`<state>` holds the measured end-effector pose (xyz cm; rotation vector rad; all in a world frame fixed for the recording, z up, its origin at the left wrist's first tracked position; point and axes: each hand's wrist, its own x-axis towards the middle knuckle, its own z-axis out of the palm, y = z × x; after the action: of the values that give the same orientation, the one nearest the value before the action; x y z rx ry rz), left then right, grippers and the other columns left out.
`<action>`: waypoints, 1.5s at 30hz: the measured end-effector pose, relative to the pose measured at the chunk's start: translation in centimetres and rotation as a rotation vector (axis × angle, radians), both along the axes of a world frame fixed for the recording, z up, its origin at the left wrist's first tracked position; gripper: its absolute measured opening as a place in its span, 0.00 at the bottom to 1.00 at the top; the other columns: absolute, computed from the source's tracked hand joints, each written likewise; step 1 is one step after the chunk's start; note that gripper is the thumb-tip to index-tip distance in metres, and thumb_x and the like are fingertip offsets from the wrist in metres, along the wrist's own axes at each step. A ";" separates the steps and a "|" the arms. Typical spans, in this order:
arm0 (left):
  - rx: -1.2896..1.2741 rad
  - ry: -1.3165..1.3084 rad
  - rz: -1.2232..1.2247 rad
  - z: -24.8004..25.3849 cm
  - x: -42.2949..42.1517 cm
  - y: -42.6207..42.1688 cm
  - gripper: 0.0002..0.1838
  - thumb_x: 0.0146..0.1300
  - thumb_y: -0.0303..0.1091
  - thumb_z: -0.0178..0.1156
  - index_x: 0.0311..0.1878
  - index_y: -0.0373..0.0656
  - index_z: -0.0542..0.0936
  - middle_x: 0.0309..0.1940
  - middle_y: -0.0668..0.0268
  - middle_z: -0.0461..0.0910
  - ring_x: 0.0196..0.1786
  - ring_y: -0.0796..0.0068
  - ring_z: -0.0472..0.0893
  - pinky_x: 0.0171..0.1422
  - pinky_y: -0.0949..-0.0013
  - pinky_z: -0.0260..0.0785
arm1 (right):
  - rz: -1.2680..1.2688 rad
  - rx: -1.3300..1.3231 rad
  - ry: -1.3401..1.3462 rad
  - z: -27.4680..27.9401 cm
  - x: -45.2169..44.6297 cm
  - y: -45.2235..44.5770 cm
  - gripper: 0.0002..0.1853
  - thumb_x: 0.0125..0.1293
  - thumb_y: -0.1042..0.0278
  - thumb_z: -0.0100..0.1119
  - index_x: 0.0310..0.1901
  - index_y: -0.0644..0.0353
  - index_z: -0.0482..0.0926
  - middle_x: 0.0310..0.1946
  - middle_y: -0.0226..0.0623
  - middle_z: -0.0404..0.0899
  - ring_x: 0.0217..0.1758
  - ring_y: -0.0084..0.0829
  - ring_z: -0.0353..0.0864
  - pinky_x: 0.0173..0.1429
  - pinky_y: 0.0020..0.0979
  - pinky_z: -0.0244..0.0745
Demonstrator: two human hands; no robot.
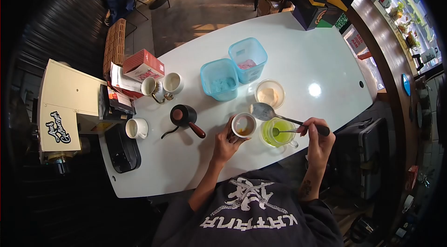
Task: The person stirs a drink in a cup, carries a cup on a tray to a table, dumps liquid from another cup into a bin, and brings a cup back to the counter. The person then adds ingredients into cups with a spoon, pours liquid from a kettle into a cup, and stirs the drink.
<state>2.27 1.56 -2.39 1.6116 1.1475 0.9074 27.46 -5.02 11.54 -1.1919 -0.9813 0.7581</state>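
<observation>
My left hand (226, 142) is closed around a small white cup (244, 125) with a little orange-brown stuff inside. In my right hand (318, 136) is the dark handle of a large spoon (264, 111), its bowl just right of the cup's rim and holding some pale powder. Below the spoon stands a glass cup of green liquid (274, 138), with a smaller metal spoon (284, 131) resting in it. Behind the large spoon is a round clear tub (274, 89) of pale beige powder.
Two blue containers (219, 79) hold blue and pink contents. A black gooseneck kettle (185, 116), several white cups (172, 82) and a red box (143, 65) stand to the left. A black scale (122, 148) lies near the table's left edge. Black boxes (319, 2) stand at the back right.
</observation>
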 end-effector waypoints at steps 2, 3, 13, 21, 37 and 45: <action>0.097 -0.065 0.015 -0.9 0.3 0.2 0.45 0.53 0.32 0.82 0.73 0.40 0.70 0.29 0.70 0.78 0.26 0.85 0.64 0.31 0.78 0.64 | 0.062 -0.006 -0.061 0.5 -0.4 -0.2 0.07 0.76 0.80 0.52 0.45 0.73 0.80 0.34 0.42 0.84 0.36 0.26 0.80 0.44 0.28 0.75; 0.136 -0.091 0.019 -0.8 0.3 0.2 0.45 0.53 0.32 0.82 0.73 0.40 0.71 0.28 0.71 0.76 0.26 0.85 0.62 0.30 0.78 0.63 | 0.129 -0.009 -0.124 0.6 -0.5 -0.3 0.07 0.75 0.80 0.52 0.44 0.73 0.80 0.33 0.43 0.84 0.35 0.27 0.80 0.43 0.28 0.75; 0.007 -0.061 0.012 1.5 0.3 -0.1 0.44 0.52 0.33 0.82 0.72 0.40 0.71 0.50 0.57 0.88 0.52 0.75 0.87 0.52 0.64 0.81 | -0.075 0.018 -0.119 -0.2 -0.3 0.4 0.06 0.70 0.86 0.53 0.42 0.73 0.81 0.33 0.41 0.84 0.34 0.28 0.80 0.41 0.29 0.75; 0.054 -0.034 0.010 0.5 0.1 -0.1 0.43 0.54 0.33 0.82 0.72 0.40 0.71 0.42 0.60 0.87 0.33 0.83 0.79 0.41 0.73 0.77 | -0.176 -0.031 0.013 -3.4 0.7 2.7 0.08 0.78 0.75 0.55 0.44 0.72 0.81 0.32 0.39 0.84 0.34 0.24 0.80 0.42 0.26 0.74; -0.006 -0.062 0.018 -0.5 0.1 -0.4 0.47 0.54 0.28 0.81 0.76 0.38 0.67 0.45 0.61 0.89 0.37 0.86 0.82 0.40 0.75 0.77 | -0.040 -0.187 -0.059 -5.0 1.7 4.0 0.12 0.72 0.76 0.64 0.54 0.69 0.80 0.36 0.35 0.85 0.37 0.20 0.81 0.47 0.24 0.75; -0.099 -0.088 -0.017 0.7 0.1 -0.6 0.44 0.57 0.18 0.74 0.76 0.34 0.63 0.62 0.55 0.80 0.61 0.70 0.82 0.62 0.64 0.81 | -0.023 -0.241 -0.221 -5.0 3.0 1.1 0.24 0.67 0.77 0.67 0.63 0.69 0.75 0.43 0.37 0.84 0.46 0.23 0.81 0.52 0.28 0.77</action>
<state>2.36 1.00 -1.74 1.4851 1.0990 0.8878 30.50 -3.92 6.51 -1.5187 -1.0760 0.7523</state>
